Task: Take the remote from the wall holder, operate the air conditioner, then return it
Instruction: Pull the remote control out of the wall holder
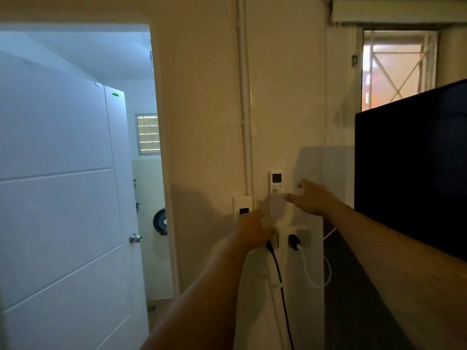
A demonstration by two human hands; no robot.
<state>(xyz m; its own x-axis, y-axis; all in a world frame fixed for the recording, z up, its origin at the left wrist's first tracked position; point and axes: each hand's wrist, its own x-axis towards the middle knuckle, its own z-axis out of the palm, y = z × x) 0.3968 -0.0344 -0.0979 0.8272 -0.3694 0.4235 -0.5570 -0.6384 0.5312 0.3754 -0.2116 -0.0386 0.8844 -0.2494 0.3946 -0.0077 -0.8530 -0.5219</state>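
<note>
A white remote [275, 181] with a small dark display stands upright in a pale wall holder [277, 207] on the cream wall. My right hand [310, 197] is just right of it, fingers spread, with the thumb tip reaching the holder's upper edge below the remote's buttons. My left hand [252, 229] is lower left of the holder, fingers curled loosely, close to the wall; whether it touches the holder cannot be told. Neither hand holds the remote. The air conditioner's bottom edge [394, 11] shows at the top right.
A white power strip [295, 237] with a black plug and a white charger cable hangs below the holder. A wall switch plate [242, 207] sits to its left. A dark screen [414, 173] juts in at right. A white door [63, 198] stands open at left.
</note>
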